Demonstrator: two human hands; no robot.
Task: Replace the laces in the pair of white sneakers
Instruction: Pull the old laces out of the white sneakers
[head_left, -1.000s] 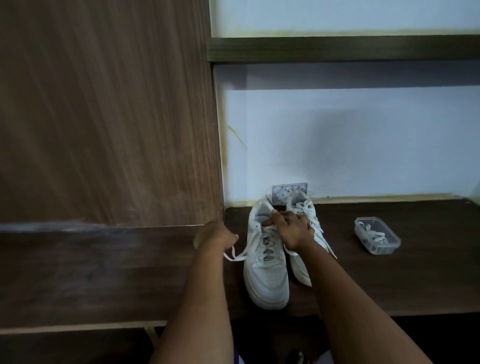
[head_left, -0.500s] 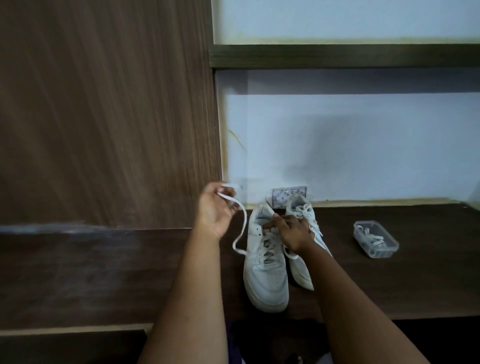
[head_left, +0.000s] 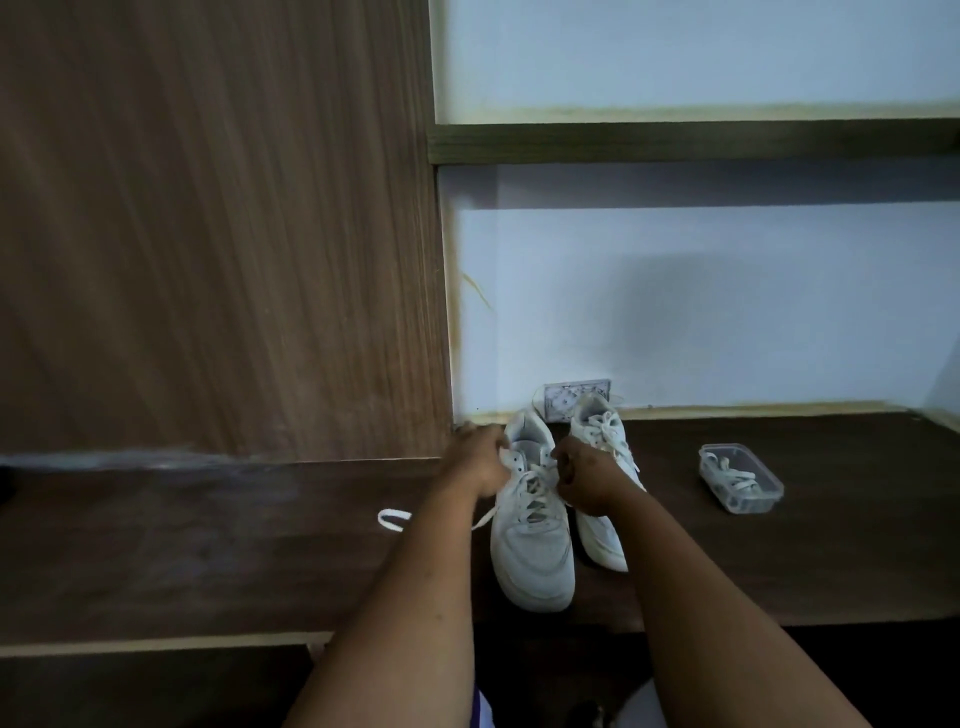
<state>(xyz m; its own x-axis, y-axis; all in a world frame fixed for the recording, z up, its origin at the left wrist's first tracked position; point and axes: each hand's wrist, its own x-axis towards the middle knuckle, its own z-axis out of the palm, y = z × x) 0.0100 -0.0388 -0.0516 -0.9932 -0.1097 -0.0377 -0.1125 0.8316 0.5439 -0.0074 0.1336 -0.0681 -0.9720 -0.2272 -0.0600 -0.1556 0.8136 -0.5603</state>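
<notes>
Half a second ago my left hand (head_left: 480, 457) was raised toward the wooden panel (head_left: 223, 234) with the lace (head_left: 530, 480) looped up from it; now it has come down to the collar of the near sneaker (head_left: 530, 530), and a loose lace end (head_left: 393, 519) lies on the counter (head_left: 208, 561) to the left of my forearm. That hand's grip is curled at the left side of the shoe's eyelets, though I cannot tell whether its fingers actually pinch the lace. My right hand (head_left: 584, 480) is curled too, fingers pinching the lace at the right eyelet row.

Both white sneakers stand side by side toward the back edge of the counter, toes pointing at me, the far sneaker (head_left: 602, 452) just right of the near one and laced up. Behind their heels a small patterned card (head_left: 563, 397) leans against the wall (head_left: 727, 312); its print is too small to read. No brand or lettering is legible on either shoe. Toward the right end of the counter, well apart from the shoes, sits a clear plastic tub (head_left: 740, 478) with white laces coiled inside.
</notes>
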